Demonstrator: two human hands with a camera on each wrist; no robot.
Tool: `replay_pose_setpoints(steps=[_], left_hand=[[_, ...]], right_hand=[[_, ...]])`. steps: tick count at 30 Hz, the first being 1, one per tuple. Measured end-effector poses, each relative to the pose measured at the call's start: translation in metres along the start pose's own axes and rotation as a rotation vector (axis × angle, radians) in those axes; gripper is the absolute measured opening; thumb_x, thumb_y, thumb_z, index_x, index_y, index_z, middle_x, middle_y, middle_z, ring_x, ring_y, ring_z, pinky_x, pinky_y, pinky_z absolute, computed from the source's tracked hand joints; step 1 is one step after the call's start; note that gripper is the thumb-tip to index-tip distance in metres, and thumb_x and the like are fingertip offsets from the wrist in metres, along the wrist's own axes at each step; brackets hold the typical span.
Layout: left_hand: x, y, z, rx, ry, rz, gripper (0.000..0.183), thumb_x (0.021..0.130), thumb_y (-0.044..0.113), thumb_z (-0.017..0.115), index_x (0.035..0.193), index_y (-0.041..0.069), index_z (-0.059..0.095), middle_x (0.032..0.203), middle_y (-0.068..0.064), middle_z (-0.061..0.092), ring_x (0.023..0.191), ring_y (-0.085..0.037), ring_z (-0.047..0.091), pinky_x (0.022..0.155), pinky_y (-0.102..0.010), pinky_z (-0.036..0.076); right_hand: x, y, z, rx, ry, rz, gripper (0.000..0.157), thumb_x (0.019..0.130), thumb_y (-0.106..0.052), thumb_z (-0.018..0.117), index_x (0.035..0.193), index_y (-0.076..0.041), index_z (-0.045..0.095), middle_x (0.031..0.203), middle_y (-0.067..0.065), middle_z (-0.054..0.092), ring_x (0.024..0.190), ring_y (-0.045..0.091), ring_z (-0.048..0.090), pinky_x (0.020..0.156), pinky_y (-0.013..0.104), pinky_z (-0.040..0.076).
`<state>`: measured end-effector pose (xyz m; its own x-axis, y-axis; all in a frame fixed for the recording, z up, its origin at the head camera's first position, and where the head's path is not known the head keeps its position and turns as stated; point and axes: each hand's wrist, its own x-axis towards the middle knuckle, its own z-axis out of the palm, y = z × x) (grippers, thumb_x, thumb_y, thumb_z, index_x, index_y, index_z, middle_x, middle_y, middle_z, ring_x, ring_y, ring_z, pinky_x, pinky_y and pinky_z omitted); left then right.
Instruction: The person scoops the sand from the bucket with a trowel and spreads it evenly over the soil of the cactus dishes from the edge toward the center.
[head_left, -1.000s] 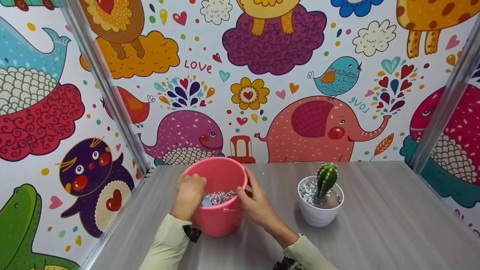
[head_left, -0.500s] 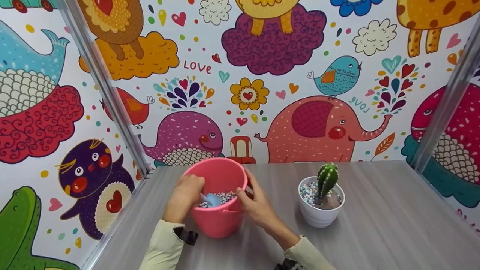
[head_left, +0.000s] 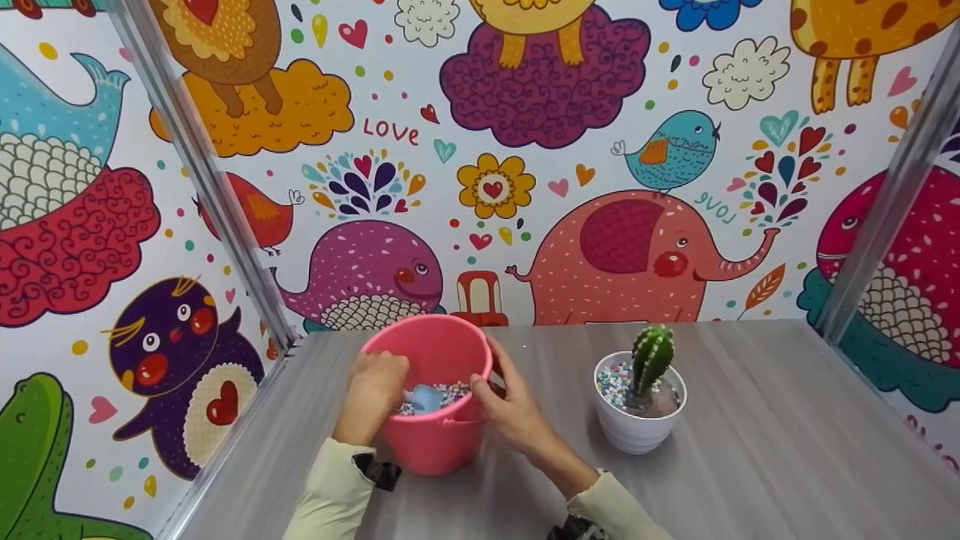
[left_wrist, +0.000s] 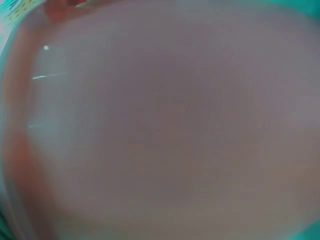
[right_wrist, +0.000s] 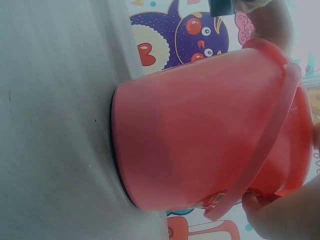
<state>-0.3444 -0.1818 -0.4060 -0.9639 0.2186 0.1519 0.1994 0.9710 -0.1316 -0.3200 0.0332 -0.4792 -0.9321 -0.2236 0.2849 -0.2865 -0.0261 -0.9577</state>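
Observation:
A pink bucket (head_left: 435, 448) stands on the table with small multicoloured beads (head_left: 454, 391) inside. My left hand (head_left: 377, 390) reaches over its left rim, fingers curled and partly hidden, and grips a light-blue scoop (head_left: 426, 399) whose blade lies among the beads. On the right side my right hand (head_left: 519, 414) holds the rim, thumb on the near side. From the right wrist view, the bucket's handle (right_wrist: 257, 160) hangs down along the outer wall, beside the right thumb (right_wrist: 255, 207). The left wrist view is filled by a blurred close surface.
Right of the bucket stands a white pot (head_left: 639, 435) with a green cactus (head_left: 652, 358) and similar beads round its base. A wood-grain table (head_left: 780, 442) lies beneath. Printed cartoon walls (head_left: 480, 97) with metal corner posts (head_left: 225, 195) enclose the back and sides.
The scoop's blade shows more now, farther right among the beads than a second ago. My left wrist shifted a little left and then slightly back. The right hand and bucket stay in place.

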Motion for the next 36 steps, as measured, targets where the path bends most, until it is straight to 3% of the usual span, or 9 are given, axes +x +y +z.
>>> replay_pose_setpoints(steps=[3, 10, 16, 22, 29, 36], left_hand=[[-0.001, -0.004, 0.002, -0.075, 0.042, 0.052, 0.012, 0.084, -0.003, 0.08, 0.079, 0.005, 0.072, 0.075, -0.012, 0.073, 0.072, -0.03, 0.07, 0.073, -0.047, 0.058], [-0.001, -0.009, 0.001, -0.229, -0.013, 0.095, 0.033, 0.084, -0.005, 0.079, 0.064, 0.01, 0.059, 0.065, -0.005, 0.061, 0.065, -0.02, 0.049, 0.069, -0.039, 0.044], [0.001, -0.012, 0.0, -0.286, -0.036, 0.137, 0.026, 0.084, -0.002, 0.084, 0.068, 0.009, 0.065, 0.067, -0.003, 0.063, 0.065, -0.021, 0.051, 0.07, -0.043, 0.049], [0.003, -0.016, 0.003, -0.364, -0.004, 0.206, 0.021, 0.084, -0.001, 0.086, 0.07, 0.007, 0.072, 0.064, 0.0, 0.064, 0.064, -0.017, 0.051, 0.067, -0.038, 0.049], [0.0, -0.02, 0.001, -0.501, -0.047, 0.15, 0.006, 0.087, 0.0, 0.086, 0.086, 0.005, 0.083, 0.077, -0.003, 0.076, 0.07, -0.015, 0.059, 0.071, -0.035, 0.055], [-0.001, -0.027, -0.004, -0.586, -0.062, 0.165, 0.004, 0.089, 0.002, 0.086, 0.093, 0.003, 0.084, 0.084, -0.006, 0.079, 0.073, -0.015, 0.063, 0.071, -0.034, 0.057]], right_hand=[[0.0, 0.0, 0.0, -0.001, 0.003, -0.002, 0.076, 0.109, -0.033, 0.065, 0.173, -0.026, 0.025, 0.175, 0.014, 0.034, 0.157, 0.048, 0.04, 0.114, 0.056, 0.051], [0.001, 0.0, 0.002, -0.012, 0.003, 0.012, 0.078, 0.107, -0.036, 0.068, 0.172, -0.028, 0.026, 0.175, 0.008, 0.036, 0.158, 0.042, 0.042, 0.116, 0.055, 0.05], [0.0, -0.001, 0.002, -0.031, 0.019, 0.022, 0.08, 0.106, -0.039, 0.07, 0.172, -0.03, 0.026, 0.175, 0.005, 0.037, 0.158, 0.04, 0.042, 0.118, 0.055, 0.048], [0.0, 0.001, -0.001, -0.036, 0.002, -0.009, 0.079, 0.107, -0.035, 0.068, 0.173, -0.025, 0.025, 0.174, 0.009, 0.038, 0.156, 0.041, 0.044, 0.116, 0.054, 0.05], [0.002, -0.002, -0.005, -0.045, -0.051, -0.042, 0.076, 0.11, -0.027, 0.065, 0.173, -0.019, 0.023, 0.174, 0.015, 0.036, 0.156, 0.046, 0.043, 0.115, 0.054, 0.05], [0.004, 0.0, -0.006, -0.07, -0.048, -0.051, 0.077, 0.11, -0.032, 0.065, 0.173, -0.021, 0.023, 0.174, 0.013, 0.037, 0.156, 0.043, 0.044, 0.115, 0.053, 0.051]])
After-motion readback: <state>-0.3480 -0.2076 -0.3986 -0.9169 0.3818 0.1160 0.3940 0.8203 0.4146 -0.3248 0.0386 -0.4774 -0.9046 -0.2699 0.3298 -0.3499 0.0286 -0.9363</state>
